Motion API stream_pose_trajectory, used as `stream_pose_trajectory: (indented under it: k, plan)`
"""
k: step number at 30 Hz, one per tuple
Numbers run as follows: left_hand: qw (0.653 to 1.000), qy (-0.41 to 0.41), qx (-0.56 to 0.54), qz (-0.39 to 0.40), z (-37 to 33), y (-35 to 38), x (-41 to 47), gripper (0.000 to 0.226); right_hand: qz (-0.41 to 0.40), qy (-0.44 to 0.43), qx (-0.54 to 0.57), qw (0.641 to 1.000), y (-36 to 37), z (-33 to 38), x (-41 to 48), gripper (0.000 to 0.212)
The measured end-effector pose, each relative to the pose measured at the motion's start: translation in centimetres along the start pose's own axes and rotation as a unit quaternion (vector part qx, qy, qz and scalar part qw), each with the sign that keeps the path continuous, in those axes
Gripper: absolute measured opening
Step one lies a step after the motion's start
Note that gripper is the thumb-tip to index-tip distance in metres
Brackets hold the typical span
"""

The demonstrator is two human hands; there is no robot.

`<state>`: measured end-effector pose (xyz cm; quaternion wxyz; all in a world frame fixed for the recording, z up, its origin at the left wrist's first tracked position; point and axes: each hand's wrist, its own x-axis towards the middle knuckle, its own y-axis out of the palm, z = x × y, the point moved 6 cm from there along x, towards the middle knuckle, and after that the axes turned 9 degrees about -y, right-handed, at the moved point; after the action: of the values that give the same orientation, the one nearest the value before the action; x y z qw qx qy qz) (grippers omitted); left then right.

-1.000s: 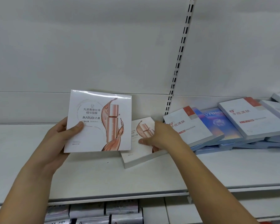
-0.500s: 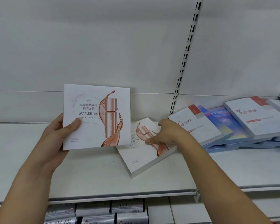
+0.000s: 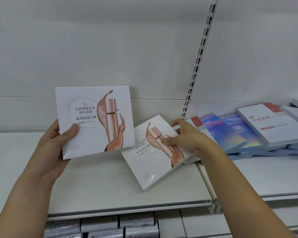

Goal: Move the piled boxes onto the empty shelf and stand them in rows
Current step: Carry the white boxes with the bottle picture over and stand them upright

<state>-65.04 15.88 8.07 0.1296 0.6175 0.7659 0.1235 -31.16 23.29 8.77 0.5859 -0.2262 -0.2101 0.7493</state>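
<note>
My left hand [image 3: 58,143] grips a white box with a rose-gold bottle print [image 3: 95,121] by its lower left corner and holds it upright above the white shelf [image 3: 93,182]. A second box of the same print [image 3: 155,157] lies tilted on the shelf to its right. My right hand [image 3: 184,136] grips this second box at its far right edge, thumb on the printed face and fingers curled over the edge. Further right lies a pile of flat boxes [image 3: 248,131], white with red corners and iridescent blue ones.
A slotted upright post [image 3: 199,55] divides the white back wall between two shelf bays. Below the shelf's front edge, several silvery packets [image 3: 119,224] stand in a row on a lower shelf. The left bay's shelf surface is bare to the left of my hands.
My right hand has pulled the second rose-gold box off the pile toward me and turned it. The box in my left hand has stayed upright and shifted little.
</note>
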Motion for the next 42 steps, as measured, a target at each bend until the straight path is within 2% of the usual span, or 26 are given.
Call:
stream_pose_trajectory:
  k: [3, 7, 11, 14, 21, 22, 25, 26, 27, 28, 31, 32, 33, 36, 37, 39, 42]
  plan:
    - [1.0, -0.009, 0.008, -0.024, 0.1, -1.2, 0.1, 0.037, -0.09, -0.035, 0.11, 0.989, -1.4, -0.9, -1.1, 0.062]
    - [0.998, -0.009, 0.056, -0.042, -0.4, -2.1, -0.1, 0.04, -0.136, -0.031, 0.208, 0.968, -2.7, -2.4, -2.1, 0.044]
    - [0.996, 0.001, 0.072, -0.05, -0.9, -1.9, -1.9, 0.037, -0.134, -0.065, 0.298, 0.943, -2.6, -2.5, -3.1, 0.034]
    - [0.993, 0.015, 0.068, -0.09, -1.2, -2.9, -4.6, 0.022, -0.116, -0.105, 0.364, 0.918, -1.9, -1.4, -3.3, 0.043]
    - [0.975, 0.044, 0.067, -0.208, -2.7, -8.3, -13.5, 0.019, -0.003, -0.168, 0.41, 0.896, 2.8, 2.2, -2.8, 0.066]
    - [0.973, 0.043, 0.076, -0.213, -3.0, -8.9, -14.9, 0.025, 0.009, -0.169, 0.408, 0.897, 3.8, 2.6, -2.8, 0.068]
    - [0.97, 0.021, 0.097, -0.223, -3.5, -11.3, -18.5, 0.096, 0.044, -0.178, 0.399, 0.899, 7.0, 4.3, -3.3, 0.062]
    - [0.967, 0.026, 0.085, -0.239, -3.7, -12.3, -20.0, 0.108, 0.059, -0.182, 0.395, 0.898, 8.3, 5.1, -3.4, 0.062]
    - [0.964, 0.033, 0.081, -0.251, -3.9, -13.0, -20.7, 0.108, 0.066, -0.185, 0.395, 0.897, 9.1, 5.6, -3.5, 0.064]
    - [0.959, 0.039, 0.074, -0.27, -3.9, -13.5, -21.3, 0.097, 0.073, -0.188, 0.398, 0.895, 9.8, 6.2, -3.5, 0.066]
    - [0.941, 0.074, 0.001, -0.33, -4.7, -16.0, -23.9, 0.027, 0.108, -0.196, 0.411, 0.884, 13.1, 8.7, -3.8, 0.067]
    - [0.934, 0.08, -0.017, -0.348, -4.9, -16.9, -24.7, 0.017, 0.118, -0.199, 0.415, 0.88, 14.2, 9.5, -3.8, 0.068]
    - [0.929, 0.086, -0.029, -0.36, -5.2, -18.1, -25.4, 0.016, 0.127, -0.2, 0.417, 0.877, 15.4, 10.4, -3.9, 0.072]
    - [0.916, 0.097, -0.044, -0.386, -6.3, -21.9, -27.6, 0.016, 0.141, -0.205, 0.413, 0.876, 19.3, 13.0, -4.4, 0.1]
    - [0.914, 0.098, -0.044, -0.392, -6.6, -23.4, -28.2, 0.017, 0.142, -0.205, 0.412, 0.876, 20.6, 13.8, -4.7, 0.101]
    - [0.909, 0.099, -0.039, -0.403, -7.4, -26.4, -29.5, 0.019, 0.151, -0.207, 0.413, 0.874, 23.5, 15.4, -5.4, 0.092]
    - [0.911, 0.098, -0.027, -0.4, -9.0, -31.0, -31.0, 0.025, 0.169, -0.192, 0.433, 0.864, 27.7, 17.6, -6.5, 0.054]
